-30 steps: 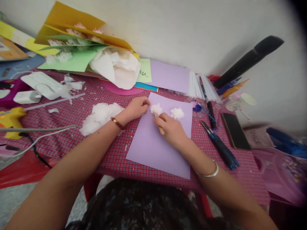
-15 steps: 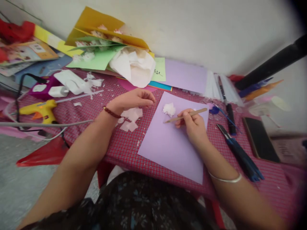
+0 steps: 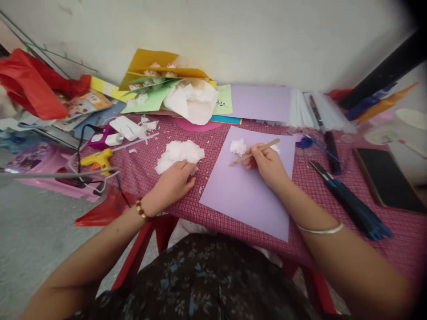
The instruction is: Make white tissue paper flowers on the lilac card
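My right hand [image 3: 267, 165] grips a slim wooden stick [image 3: 253, 153], its pointed end low over a sheet of purple paper [image 3: 245, 195]. On that sheet, just beyond the stick's tip, sits a crumpled white paper tuft [image 3: 238, 146]. Another white bit [image 3: 275, 149] shows behind my right hand, partly hidden. To the left, my left hand [image 3: 178, 180] rests at the near edge of a pile of thin white paper pieces [image 3: 178, 152]. Its fingers are curled and drawn together; what lies between them, if anything, is hidden.
A box cutter [image 3: 350, 202] and a black phone [image 3: 388, 178] lie on the right. On the left are a yellow glue gun [image 3: 97, 161] and a white plug adapter [image 3: 126, 128]. Folded coloured cards [image 3: 150, 95] and a crumpled white paper [image 3: 195, 102] stand against the wall.
My left hand has come down and nearer to me, uncovering the white paper pile. My right hand keeps the stick over the sheet, nearly unmoved. The view has shifted.
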`<state>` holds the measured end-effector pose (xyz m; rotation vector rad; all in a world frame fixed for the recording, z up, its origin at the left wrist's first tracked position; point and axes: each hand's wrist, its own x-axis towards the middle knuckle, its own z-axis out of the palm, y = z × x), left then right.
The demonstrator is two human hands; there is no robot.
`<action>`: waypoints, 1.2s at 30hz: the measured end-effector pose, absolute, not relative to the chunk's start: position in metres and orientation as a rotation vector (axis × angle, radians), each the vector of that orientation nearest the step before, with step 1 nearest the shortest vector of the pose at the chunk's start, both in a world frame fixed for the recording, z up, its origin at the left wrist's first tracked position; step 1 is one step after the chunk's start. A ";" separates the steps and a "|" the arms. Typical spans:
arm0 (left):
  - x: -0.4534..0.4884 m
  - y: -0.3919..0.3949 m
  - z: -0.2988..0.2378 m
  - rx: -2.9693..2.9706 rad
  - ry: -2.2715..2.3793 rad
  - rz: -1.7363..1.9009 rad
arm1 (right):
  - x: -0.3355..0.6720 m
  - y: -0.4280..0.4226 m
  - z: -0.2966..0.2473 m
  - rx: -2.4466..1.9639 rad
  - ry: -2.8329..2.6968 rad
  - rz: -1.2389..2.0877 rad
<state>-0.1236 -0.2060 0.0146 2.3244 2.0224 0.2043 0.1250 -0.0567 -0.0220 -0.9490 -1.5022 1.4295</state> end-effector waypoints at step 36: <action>-0.082 -0.056 0.007 1.334 1.352 1.110 | 0.140 -0.052 -0.018 -0.926 -1.960 0.717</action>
